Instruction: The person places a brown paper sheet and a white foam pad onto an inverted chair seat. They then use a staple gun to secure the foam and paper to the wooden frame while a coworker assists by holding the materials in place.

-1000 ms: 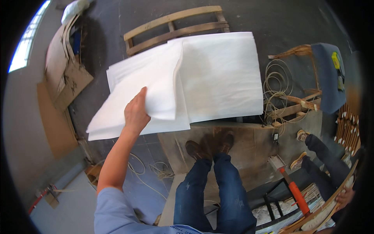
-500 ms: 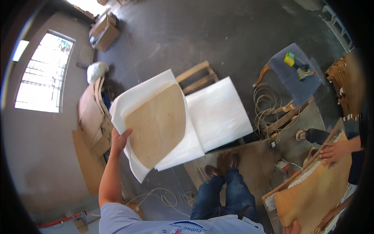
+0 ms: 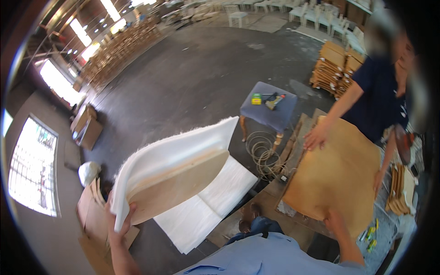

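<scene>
My left hand (image 3: pixel 123 215) is closed on the near left end of a curved plywood panel (image 3: pixel 178 185). Thick white foam padding (image 3: pixel 176 142) backs the panel and stands up behind its far side. To the right, my right hand (image 3: pixel 337 222) grips the near edge of a tan curved panel (image 3: pixel 337 172), with some fingers hidden beneath it. A co-worker in a dark shirt has one hand (image 3: pixel 316 136) on that panel's far left edge and another hand (image 3: pixel 378 179) by its right side. White padding sheets (image 3: pixel 206 211) lie below the plywood.
A blue-grey padded stool (image 3: pixel 268 112) holds a yellow-green tape measure (image 3: pixel 256 99) and a tool (image 3: pixel 274 101). Coiled hose (image 3: pixel 263 156) lies beside it. Tan panels are stacked (image 3: pixel 332 64) at the back right. Cardboard (image 3: pixel 91 211) leans at the left wall.
My view has swung up and right. The padded plywood has tilted, its padding now upright. My right hand shows more fully on the tan panel, and the co-worker's upper body has come into view.
</scene>
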Demonstrator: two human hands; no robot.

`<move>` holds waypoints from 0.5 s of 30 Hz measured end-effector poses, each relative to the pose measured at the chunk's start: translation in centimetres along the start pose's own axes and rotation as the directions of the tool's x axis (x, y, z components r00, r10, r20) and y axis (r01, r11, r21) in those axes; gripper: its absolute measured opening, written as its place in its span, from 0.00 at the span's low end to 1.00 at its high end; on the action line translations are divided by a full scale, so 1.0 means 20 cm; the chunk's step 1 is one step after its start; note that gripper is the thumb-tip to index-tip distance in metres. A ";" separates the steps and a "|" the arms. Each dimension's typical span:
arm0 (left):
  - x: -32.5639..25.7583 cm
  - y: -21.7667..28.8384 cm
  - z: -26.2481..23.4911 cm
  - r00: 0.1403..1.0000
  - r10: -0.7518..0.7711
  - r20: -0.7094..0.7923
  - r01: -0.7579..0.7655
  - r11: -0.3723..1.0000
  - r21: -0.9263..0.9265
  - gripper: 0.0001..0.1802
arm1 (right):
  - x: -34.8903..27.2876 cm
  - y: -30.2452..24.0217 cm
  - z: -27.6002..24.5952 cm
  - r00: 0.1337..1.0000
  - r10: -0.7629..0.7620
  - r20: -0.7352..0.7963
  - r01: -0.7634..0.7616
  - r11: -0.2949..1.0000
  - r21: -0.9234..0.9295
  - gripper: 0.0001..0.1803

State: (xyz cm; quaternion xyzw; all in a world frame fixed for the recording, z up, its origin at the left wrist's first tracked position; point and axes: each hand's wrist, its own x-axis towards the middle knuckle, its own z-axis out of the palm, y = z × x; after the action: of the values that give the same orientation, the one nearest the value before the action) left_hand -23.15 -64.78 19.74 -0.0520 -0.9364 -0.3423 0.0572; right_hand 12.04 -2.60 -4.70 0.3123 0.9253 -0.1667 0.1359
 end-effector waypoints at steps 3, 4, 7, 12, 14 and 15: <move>-0.07 0.11 -0.16 0.984 0.172 0.046 -0.174 0.983 0.051 0.38 | -0.02 -0.01 0.00 0.997 -0.042 -0.062 0.044 0.998 0.039 0.18; -0.10 0.11 -0.23 0.969 0.239 0.063 -0.243 0.966 0.087 0.40 | -0.03 0.01 -0.01 0.993 -0.070 -0.096 0.075 0.996 0.045 0.20; -0.18 0.12 -0.41 0.895 0.436 0.094 -0.443 0.894 0.070 0.45 | 0.02 0.00 -0.07 0.995 -0.084 0.058 0.078 0.992 0.098 0.21; -0.03 0.22 -0.22 0.781 0.624 -0.030 -0.567 0.688 -0.452 0.55 | 0.40 0.03 -0.30 0.991 -0.047 -0.124 0.114 0.771 0.626 0.15; 0.14 0.20 -0.19 0.808 0.589 -0.018 -0.539 0.726 -0.428 0.57 | 0.64 -0.29 -0.39 0.945 -0.325 -0.036 0.164 0.375 0.912 0.27; 0.21 0.23 -0.17 0.815 0.579 0.004 -0.537 0.758 -0.371 0.57 | 0.67 -0.46 -0.43 0.877 -0.479 0.029 0.148 0.327 0.933 0.32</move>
State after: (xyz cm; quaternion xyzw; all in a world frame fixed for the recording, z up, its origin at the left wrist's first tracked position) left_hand -26.51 -63.26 25.79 -0.3584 -0.8025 -0.4682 0.0906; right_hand -5.17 1.05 0.39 0.1176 0.6903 -0.7125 0.0459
